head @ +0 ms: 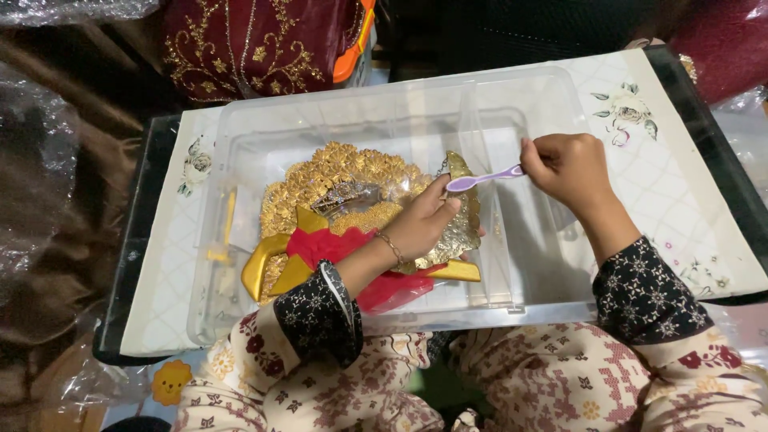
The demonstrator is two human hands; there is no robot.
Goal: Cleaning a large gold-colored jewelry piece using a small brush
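I steadied the gold ornament (pixel 448 232) with my left hand (pixel 424 224) — right hand (pixel 568 168) pinching the purple brush (pixel 484 178) — bristles reaching its edge.

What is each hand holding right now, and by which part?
The right hand pinches a purple toothbrush by its handle end. The left hand grips the gold ornamental headpiece at its right edge, inside the clear plastic tub.

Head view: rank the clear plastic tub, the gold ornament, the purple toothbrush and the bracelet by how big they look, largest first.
1. Clear plastic tub
2. Gold ornament, inside the tub
3. Purple toothbrush, partly hidden in the right hand
4. Bracelet on the left hand wrist, only partly showing
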